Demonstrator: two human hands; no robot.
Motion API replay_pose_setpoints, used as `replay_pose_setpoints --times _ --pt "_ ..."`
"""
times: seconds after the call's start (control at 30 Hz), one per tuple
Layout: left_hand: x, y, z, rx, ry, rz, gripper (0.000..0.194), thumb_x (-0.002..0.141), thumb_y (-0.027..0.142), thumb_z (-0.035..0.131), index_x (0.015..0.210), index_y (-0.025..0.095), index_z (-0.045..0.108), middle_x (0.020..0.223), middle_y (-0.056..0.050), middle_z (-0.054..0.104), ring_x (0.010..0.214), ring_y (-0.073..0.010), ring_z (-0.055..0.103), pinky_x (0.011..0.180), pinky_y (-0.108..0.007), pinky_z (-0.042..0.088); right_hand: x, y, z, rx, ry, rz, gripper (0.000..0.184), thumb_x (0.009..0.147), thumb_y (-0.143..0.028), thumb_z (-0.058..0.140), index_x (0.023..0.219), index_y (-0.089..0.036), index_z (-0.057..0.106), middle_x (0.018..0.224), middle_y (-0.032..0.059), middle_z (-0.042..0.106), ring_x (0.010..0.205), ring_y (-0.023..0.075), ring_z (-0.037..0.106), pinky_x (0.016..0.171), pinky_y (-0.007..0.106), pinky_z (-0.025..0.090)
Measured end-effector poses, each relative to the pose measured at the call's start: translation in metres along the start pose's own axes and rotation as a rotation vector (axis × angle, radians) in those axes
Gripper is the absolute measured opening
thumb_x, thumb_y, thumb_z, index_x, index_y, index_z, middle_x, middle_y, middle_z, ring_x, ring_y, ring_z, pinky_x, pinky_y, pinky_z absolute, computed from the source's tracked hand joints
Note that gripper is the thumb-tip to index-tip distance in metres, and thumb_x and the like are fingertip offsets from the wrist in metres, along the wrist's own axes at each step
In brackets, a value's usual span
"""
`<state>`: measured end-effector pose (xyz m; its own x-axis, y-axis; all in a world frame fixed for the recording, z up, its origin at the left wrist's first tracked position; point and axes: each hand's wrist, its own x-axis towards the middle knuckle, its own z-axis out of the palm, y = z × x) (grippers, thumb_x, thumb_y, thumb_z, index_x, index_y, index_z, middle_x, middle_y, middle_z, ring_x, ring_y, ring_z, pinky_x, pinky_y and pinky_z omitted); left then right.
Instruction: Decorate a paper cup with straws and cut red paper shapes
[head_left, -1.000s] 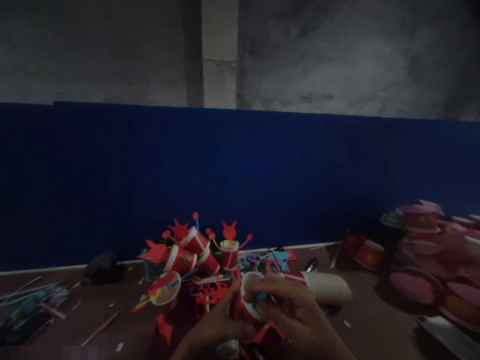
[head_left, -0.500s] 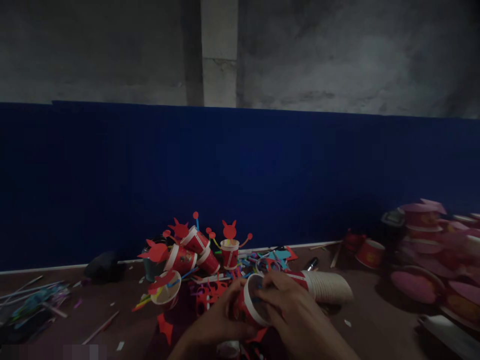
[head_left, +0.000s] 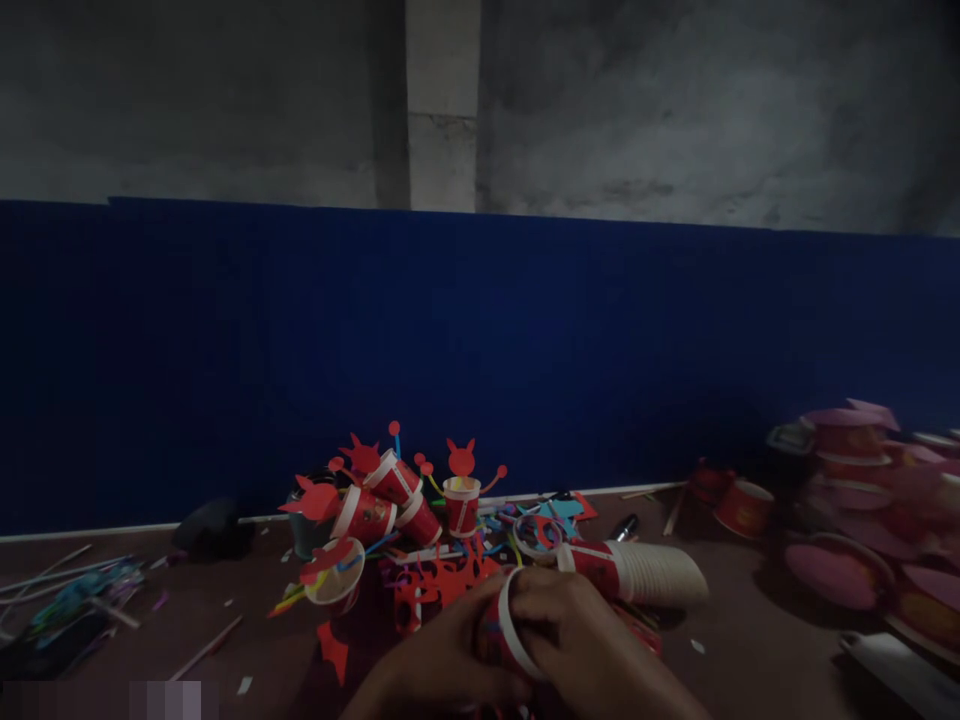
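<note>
A red paper cup with a white rim is tilted on its side between my hands, its mouth turned to the right. My left hand is wrapped around the cup's outer wall from the left. The fingers of my right hand reach into the mouth, bent against the inside; whatever they pinch there is hidden. Just beyond lie red paper scraps with cut-out holes. Behind them stands a cup figure with a red eared paper head and stick arms ending in red discs.
More cup figures are heaped at the left. A nested stack of paper cups lies right of my hands, near a roll of tape and a black marker. Pink and red paper containers crowd the right. A blue panel backs the table.
My right fingers have moved deeper into the cup's mouth. The cup has turned further to the right, so less of its inside shows.
</note>
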<state>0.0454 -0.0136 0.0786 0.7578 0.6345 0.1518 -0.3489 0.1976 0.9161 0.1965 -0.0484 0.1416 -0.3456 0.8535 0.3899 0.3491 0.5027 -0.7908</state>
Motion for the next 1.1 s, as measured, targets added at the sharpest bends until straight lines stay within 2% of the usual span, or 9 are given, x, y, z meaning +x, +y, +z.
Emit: replay_pose_setpoints --times 0.13,0.2,0.3,0.37,0.53,0.63,0.83,0.93,1.1 --pt "0.003 -0.001 -0.004 0.021 0.175 0.023 0.077 0.055 0.021 0.082 0.124 0.024 0.048 0.11 -0.008 0.063 0.094 -0.0224 0.061 0.079 -0.031 0.046 -0.002 0.001 0.0 -0.066 0.082 0.086 0.036 0.078 -0.008 0.046 0.1 -0.028 0.066 0.091 0.002 0.068 0.08 0.0174 0.062 0.068 0.027 0.05" --pt "0.007 -0.004 -0.007 0.087 0.318 0.112 0.076 0.058 0.024 0.08 0.126 0.025 0.045 0.12 -0.009 0.057 0.103 -0.0239 0.057 0.083 -0.032 0.045 -0.002 0.0 0.001 -0.152 0.153 0.012 0.04 0.076 -0.008 0.048 0.109 -0.028 0.061 0.111 0.0047 0.062 0.097 0.0206 0.059 0.079 0.032 0.05" --pt "0.012 -0.008 -0.008 0.217 0.387 0.219 0.077 0.061 0.026 0.078 0.13 0.025 0.041 0.119 -0.008 0.057 0.109 -0.0263 0.052 0.09 -0.036 0.043 0.0 -0.003 0.005 -0.413 0.14 -0.169 0.043 0.069 -0.005 0.055 0.104 -0.029 0.063 0.132 0.0049 0.047 0.119 0.0278 0.043 0.095 0.046 0.04" --pt "0.013 -0.009 -0.008 0.269 0.388 0.24 0.075 0.063 0.027 0.076 0.129 0.023 0.042 0.117 -0.008 0.059 0.109 -0.0262 0.052 0.093 -0.038 0.041 0.002 -0.004 0.008 -0.555 0.145 -0.225 0.037 0.07 -0.005 0.056 0.095 -0.029 0.067 0.133 0.0049 0.045 0.122 0.0303 0.038 0.096 0.051 0.037" --pt "0.012 -0.012 -0.011 0.278 0.471 0.308 0.067 0.056 0.033 0.079 0.117 0.021 0.052 0.117 -0.008 0.058 0.113 -0.0273 0.048 0.098 -0.038 0.036 0.005 -0.005 0.014 -0.575 0.171 -0.402 0.026 0.073 -0.008 0.056 0.085 -0.027 0.069 0.113 0.0068 0.059 0.105 0.0265 0.05 0.084 0.043 0.043" --pt "0.014 -0.01 -0.013 0.17 0.528 0.368 0.069 0.055 0.04 0.078 0.114 0.02 0.05 0.111 -0.008 0.06 0.107 -0.0267 0.052 0.094 -0.036 0.039 0.003 -0.01 0.013 -0.447 0.039 -0.455 0.02 0.078 -0.014 0.055 0.089 -0.025 0.067 0.086 0.0042 0.067 0.081 0.0193 0.057 0.071 0.033 0.046" --pt "0.015 -0.003 -0.012 0.247 0.603 0.463 0.069 0.053 0.031 0.08 0.11 0.023 0.041 0.1 -0.003 0.059 0.092 -0.021 0.056 0.082 -0.028 0.042 0.0 -0.022 0.006 -0.163 -0.102 -0.408 0.029 0.08 -0.01 0.048 0.097 -0.026 0.066 0.089 0.0028 0.07 0.081 0.015 0.061 0.072 0.028 0.048" --pt "0.01 -0.006 -0.014 0.434 0.679 0.468 0.065 0.059 0.022 0.075 0.113 0.025 0.039 0.102 -0.002 0.057 0.09 -0.0203 0.055 0.078 -0.028 0.041 -0.004 -0.025 0.002 -0.045 -0.049 -0.384 0.026 0.081 -0.019 0.047 0.091 -0.029 0.069 0.079 0.002 0.071 0.073 0.0158 0.063 0.069 0.03 0.048" --pt "0.003 -0.01 -0.019 0.712 0.689 0.54 0.064 0.067 0.014 0.065 0.123 0.026 0.036 0.126 -0.007 0.044 0.116 -0.0277 0.042 0.096 -0.037 0.032 -0.01 -0.025 -0.013 0.099 0.055 -0.179 0.028 0.082 -0.029 0.045 0.077 -0.031 0.072 0.07 0.002 0.07 0.068 0.0186 0.063 0.068 0.034 0.048"
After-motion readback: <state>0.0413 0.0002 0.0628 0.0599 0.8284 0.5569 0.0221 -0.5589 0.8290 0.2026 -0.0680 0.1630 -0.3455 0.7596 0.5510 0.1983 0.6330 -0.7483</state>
